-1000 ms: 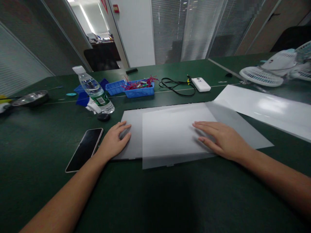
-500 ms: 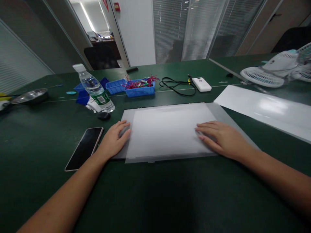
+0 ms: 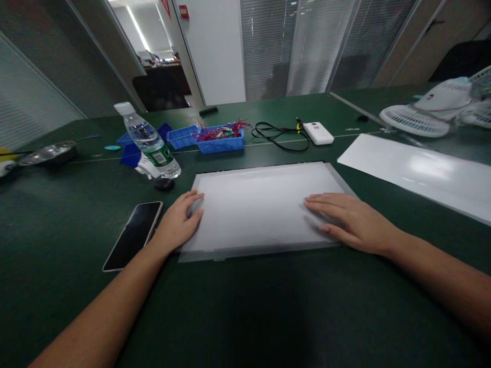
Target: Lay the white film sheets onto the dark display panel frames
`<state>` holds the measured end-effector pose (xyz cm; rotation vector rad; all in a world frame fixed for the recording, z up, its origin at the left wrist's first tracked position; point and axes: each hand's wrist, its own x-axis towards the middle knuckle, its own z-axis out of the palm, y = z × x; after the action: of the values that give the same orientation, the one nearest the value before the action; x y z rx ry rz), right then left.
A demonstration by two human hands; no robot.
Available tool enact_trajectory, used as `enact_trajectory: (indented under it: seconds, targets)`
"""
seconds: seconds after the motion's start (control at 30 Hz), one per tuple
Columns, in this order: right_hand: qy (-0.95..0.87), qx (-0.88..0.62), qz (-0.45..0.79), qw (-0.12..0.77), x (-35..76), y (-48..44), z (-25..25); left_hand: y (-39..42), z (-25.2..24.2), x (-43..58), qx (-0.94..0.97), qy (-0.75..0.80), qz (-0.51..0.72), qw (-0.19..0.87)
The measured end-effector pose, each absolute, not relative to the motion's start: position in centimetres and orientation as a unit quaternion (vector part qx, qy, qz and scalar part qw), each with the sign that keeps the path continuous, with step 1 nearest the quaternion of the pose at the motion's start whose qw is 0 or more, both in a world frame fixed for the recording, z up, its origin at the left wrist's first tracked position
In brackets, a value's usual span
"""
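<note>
A white translucent sheet (image 3: 253, 209) lies over a flat, dark-edged panel on the green table (image 3: 245, 306). Its near edge hangs slightly past the panel toward me. My left hand (image 3: 178, 222) rests at the left edge of the sheet, thumb and fingers apart. On the right side, my right hand (image 3: 349, 220) lies palm down over the sheet, fingers stretched out to the left. Neither hand grips anything. A phone (image 3: 134, 236) lies beside my left forearm.
Behind the sheet stand a tilted water bottle (image 3: 151, 143), a blue tray (image 3: 220, 144) with red wires, a black cable (image 3: 280, 135) and a white power bank (image 3: 318, 133). A white panel (image 3: 425, 171) and fans (image 3: 422, 115) are at right; a black mouse (image 3: 164, 184) at left.
The translucent sheet has shifted to the left over the panel, now reaching my left hand. My right hand's fingertips moved slightly left, and its thumb is farther from the fingers.
</note>
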<state>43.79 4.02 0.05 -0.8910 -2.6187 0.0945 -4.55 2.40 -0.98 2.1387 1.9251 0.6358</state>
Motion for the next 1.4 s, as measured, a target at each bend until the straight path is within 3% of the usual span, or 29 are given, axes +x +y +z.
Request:
enact_trajectory:
  seconds: [0.63,0.77,0.87,1.1,1.23,1.4]
  targets:
    - [-0.918,-0.353,0.014,0.182,44.6,5.1,0.0,2.3,-0.9,-4.6,0.691,0.679,0.226,0.096]
    - [-0.871,-0.447,-0.044,0.198,47.5,6.8,0.7,2.3,-0.7,-4.5,0.695,0.678,0.221,0.092]
    - [-0.794,-0.579,-0.100,0.158,51.8,8.6,0.8,2.3,-0.7,-4.4,0.697,0.677,0.218,0.090]
    - [-0.615,-0.784,-0.053,0.064,61.1,12.9,-2.6,2.4,-1.0,-4.5,0.702,0.670,0.226,0.089]
    - [-0.589,-0.807,0.002,0.030,61.7,13.3,-2.9,2.3,-0.9,-4.5,0.700,0.674,0.221,0.086]
    - [-0.605,-0.796,-0.017,0.015,60.3,12.5,-2.0,2.2,-0.7,-4.3,0.698,0.674,0.223,0.091]
